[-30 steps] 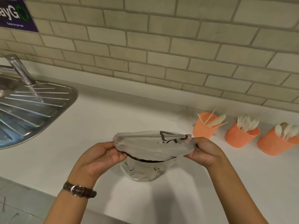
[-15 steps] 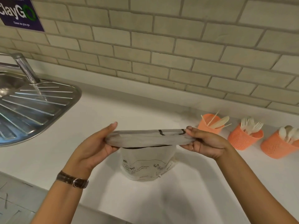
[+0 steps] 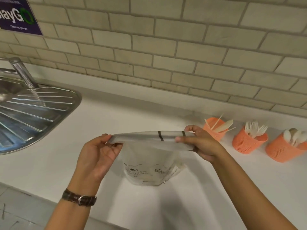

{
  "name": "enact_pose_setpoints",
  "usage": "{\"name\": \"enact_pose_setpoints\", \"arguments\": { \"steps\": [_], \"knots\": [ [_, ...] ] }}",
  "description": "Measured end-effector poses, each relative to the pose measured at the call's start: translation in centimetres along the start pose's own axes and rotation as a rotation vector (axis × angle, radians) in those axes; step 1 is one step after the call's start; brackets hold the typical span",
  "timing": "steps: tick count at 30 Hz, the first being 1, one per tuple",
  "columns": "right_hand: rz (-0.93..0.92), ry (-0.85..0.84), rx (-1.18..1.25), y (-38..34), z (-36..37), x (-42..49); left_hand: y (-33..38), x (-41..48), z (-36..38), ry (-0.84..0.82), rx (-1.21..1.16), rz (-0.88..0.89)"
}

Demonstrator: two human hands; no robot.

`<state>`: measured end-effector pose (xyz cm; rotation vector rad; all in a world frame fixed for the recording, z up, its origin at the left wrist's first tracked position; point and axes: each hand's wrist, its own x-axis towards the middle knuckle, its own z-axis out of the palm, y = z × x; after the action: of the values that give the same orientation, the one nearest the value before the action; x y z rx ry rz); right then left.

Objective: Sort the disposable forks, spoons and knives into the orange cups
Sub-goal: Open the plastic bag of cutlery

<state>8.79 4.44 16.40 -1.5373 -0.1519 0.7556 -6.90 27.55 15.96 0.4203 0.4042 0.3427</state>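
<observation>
- A brown leather watch strap (image 3: 79, 199) sat on the left wrist, nearest the camera.
- The left hand (image 3: 98, 151) pinched the left end of the rolled top edge of a translucent white plastic bag (image 3: 149, 165) printed with black warning text.
- The right hand (image 3: 201, 143) gripped the right end of the same edge, fingers curled over it.
- The hands were well apart, with the edge pulled taut between them.
- The bag's base appeared to rest on the white surface (image 3: 49, 163), between the forearms. Its contents could not be determined.
- Three orange mesh plastic cups stood in a row on the surface, right of the bag and near the wall.
- The left cup (image 3: 214, 131) held a cream knife (image 3: 224, 126) and thin sticks.
- The middle cup (image 3: 247, 143) held white forks (image 3: 255, 129).
- The right cup (image 3: 282, 151) held white spoons (image 3: 294, 136).
- A stainless steel sink drainboard (image 3: 33, 113) occupied the far left of the surface, with a metal tap (image 3: 23, 73) behind it.
- A grey-beige brick-pattern tiled wall (image 3: 166, 47) backed the surface.
- A purple sign (image 3: 18, 15) was fixed to the wall at upper left.
</observation>
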Motion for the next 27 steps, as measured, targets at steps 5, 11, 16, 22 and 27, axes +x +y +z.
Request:
{"name": "enact_pose_setpoints", "arguments": {
  "steps": [5, 11, 16, 22, 27],
  "knots": [
    [-0.404, 0.358, -0.716, 2.5, -0.2, -0.5, -1.5, -1.2, 0.0, -0.011, 0.303, 0.114],
    [-0.236, 0.388, -0.536, 3.3, -0.4, -1.4, -3.0, -2.6, -0.7, 0.033, 0.488, 0.065],
    [0.219, 0.025, 0.602, 2.5, -0.3, -1.8, -3.7, -2.5, -3.4, 0.176, 1.176, 0.358],
    [0.340, -0.132, 0.758, 3.3, 0.3, -1.8, -2.5, -1.5, -4.5, 0.272, 1.160, 0.260],
    [0.372, -0.108, 0.592, 4.4, -1.2, -1.5, -0.7, -0.8, -3.9, 0.093, 0.214, -0.328]
  ]
}}
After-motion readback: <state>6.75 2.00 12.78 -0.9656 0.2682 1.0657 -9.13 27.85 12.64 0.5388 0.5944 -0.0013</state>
